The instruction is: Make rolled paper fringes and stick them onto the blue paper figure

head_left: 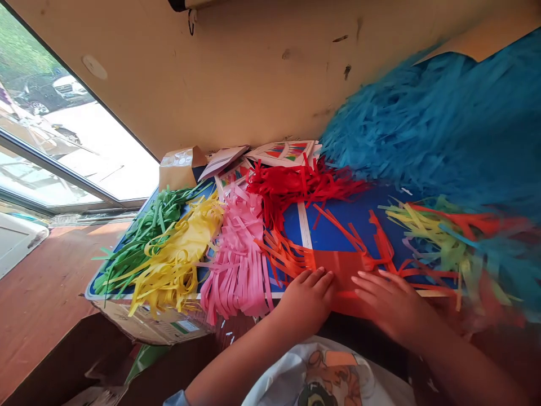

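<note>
Nearest my camera, a white printed T-shirt (325,375) is filling the bottom of the frame, and I am watching two bare forearms reaching out past it. The left hand (306,299) and the right hand (393,301) are lying flat and open just beside each other, gripping nothing, with the fingers (372,279) slightly spread on a sheet of orange-red paper (340,270). That sheet is lying at the near edge of a blue board (338,225), which is crossed by a white strip (305,225) and is sitting on a cardboard box (147,324). Orange fringe (283,256) is spreading out from the sheet's left side, while red fringe (296,189) is heaping up beyond it. Further left, pink fringe (236,259), yellow fringe (173,254) and green fringe (143,237) are lying side by side and overlapping across the board. On the right, a blurred mass of teal fringe (422,124) is hanging across the view above a multicoloured bunch of strips (448,242). Printed papers (283,152) and a kraft paper bag (180,168) are standing at the board's far end, and a window (71,129) is showing a parked car (51,93) outside, above a reddish wooden surface (46,270).
</note>
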### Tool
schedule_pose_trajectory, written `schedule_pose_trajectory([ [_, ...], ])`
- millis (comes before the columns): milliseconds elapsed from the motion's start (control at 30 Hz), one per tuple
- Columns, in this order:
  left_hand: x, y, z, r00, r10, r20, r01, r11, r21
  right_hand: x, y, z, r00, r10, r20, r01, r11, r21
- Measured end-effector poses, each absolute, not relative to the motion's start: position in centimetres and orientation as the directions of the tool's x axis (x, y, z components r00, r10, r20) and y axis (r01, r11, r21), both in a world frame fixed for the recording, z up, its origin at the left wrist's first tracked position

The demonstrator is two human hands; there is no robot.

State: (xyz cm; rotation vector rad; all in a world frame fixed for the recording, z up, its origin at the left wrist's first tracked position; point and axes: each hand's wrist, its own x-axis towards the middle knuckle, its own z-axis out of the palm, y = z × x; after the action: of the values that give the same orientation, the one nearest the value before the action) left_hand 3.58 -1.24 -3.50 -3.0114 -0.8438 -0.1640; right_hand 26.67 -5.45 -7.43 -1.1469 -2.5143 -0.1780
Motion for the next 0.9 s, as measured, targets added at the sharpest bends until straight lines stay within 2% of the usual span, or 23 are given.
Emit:
schedule_pose_trajectory([
  [167, 3.0, -1.3, -3.3, 0.863, 0.481, 0.154, 0.475, -0.877, 0.078, 26.7, -4.8, -7.2, -0.615, 0.689, 0.384, 0.707, 0.697, -0.117],
  [300, 2.4, -0.5, -2.6, 0.849, 0.512, 0.130, 0.478, -0.850, 0.221, 27.6, -4.4, -6.0, -0.682, 0.683, 0.262, 0.652, 0.730, -0.205],
  [400, 2.7, -0.1, -2.0, 0.786, 0.612, 0.086, 0.567, -0.769, 0.294, 27.5, -3.8, -4.5, -0.586, 0.804, 0.102, 0.721, 0.575, -0.387],
  [500, 3.5, -0.2, -1.8, 0.670, 0.740, 0.061, 0.697, -0.655, 0.291, 26.7, -2.4, -2.7, -0.441, 0.895, -0.063, 0.763, 0.337, -0.552],
  [567, 4.0, -0.4, -2.0, 0.558, 0.826, 0.078, 0.788, -0.557, 0.260, 26.3, -1.2, -1.6, -0.386, 0.905, -0.178, 0.767, 0.207, -0.607],
  [633, 4.2, -0.6, -2.2, 0.462, 0.880, 0.109, 0.857, -0.474, 0.203, 25.8, 0.0, -0.7, -0.342, 0.884, -0.318, 0.807, 0.103, -0.582],
  [733, 4.2, -0.4, -2.6, 0.399, 0.908, 0.130, 0.906, -0.412, 0.095, 25.2, 1.0, 0.1, -0.260, 0.854, -0.451, 0.908, 0.057, -0.415],
  [833, 3.9, 0.3, -2.6, 0.413, 0.902, 0.124, 0.908, -0.419, 0.020, 24.7, 1.3, 0.2, -0.184, 0.873, -0.453, 0.961, 0.061, -0.271],
  [900, 3.9, 0.7, -2.7, 0.448, 0.886, 0.118, 0.893, -0.449, -0.017, 24.4, 1.2, 0.2, -0.135, 0.888, -0.440, 0.975, 0.040, -0.219],
])
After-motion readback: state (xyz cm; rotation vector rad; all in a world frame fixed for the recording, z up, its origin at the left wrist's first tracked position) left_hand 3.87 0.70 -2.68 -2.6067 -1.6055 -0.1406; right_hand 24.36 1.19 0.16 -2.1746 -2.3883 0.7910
